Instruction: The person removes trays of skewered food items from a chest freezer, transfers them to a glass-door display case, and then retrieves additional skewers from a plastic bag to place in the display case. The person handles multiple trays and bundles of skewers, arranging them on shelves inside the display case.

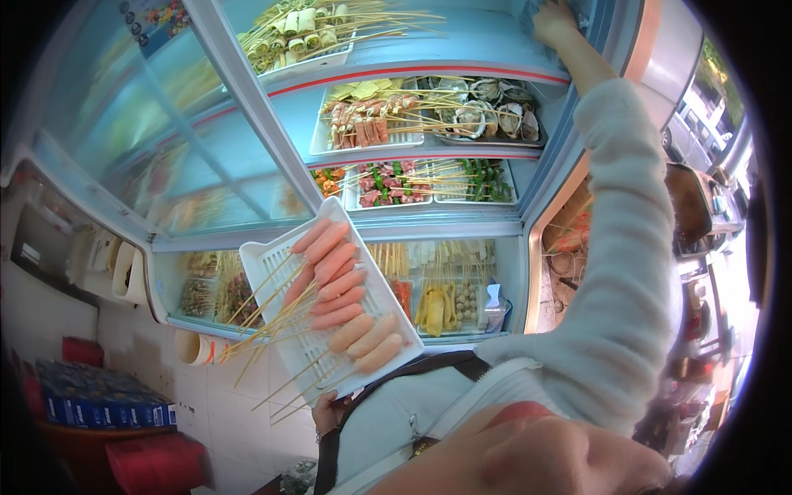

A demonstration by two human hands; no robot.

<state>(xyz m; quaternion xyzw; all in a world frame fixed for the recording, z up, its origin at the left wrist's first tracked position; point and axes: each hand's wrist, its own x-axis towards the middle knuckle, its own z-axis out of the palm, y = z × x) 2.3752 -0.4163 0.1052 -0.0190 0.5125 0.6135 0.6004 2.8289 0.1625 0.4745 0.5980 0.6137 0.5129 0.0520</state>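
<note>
Keep the white tray (262, 262) level during this reach, so the sausage skewers (337, 280) lying on it, sticks overhanging its left edge, don't slide. The left hand (327, 415) pinches the tray's near end; the right hand (554, 23), its grip impossible to tell, is well beyond the tray, rightward.

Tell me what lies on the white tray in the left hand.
Skewered pink sausages and paler ones lie on the white tray; many sticks overhang its edge. The tray surface directly beneath is hidden.
</note>
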